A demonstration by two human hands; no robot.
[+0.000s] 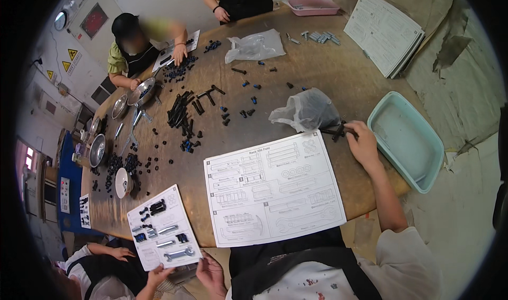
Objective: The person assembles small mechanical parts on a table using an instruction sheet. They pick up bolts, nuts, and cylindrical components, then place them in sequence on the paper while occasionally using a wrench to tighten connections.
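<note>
My right hand (364,144) is at the table's right side, its fingers closed on black bolts (337,132) beside a clear plastic bag (312,109) with dark contents. Low in the view, my left hand (211,272) pinches the lower right corner of a white card (159,223). That card bears black and silver bolts, small blue-black pieces and a silver wrench (180,254). A co-worker's hand (159,273) is at the same card's lower edge. In front of me a large white sheet (275,189) with line drawings lies over the table edge.
A mint-green tray (407,141) stands at the right edge, near a stack of printed sheets (383,33). Black bolts (182,109) and nuts lie heaped mid-left, with metal bowls (98,151) and a white bowl (123,182). Other people work at the far side and lower left.
</note>
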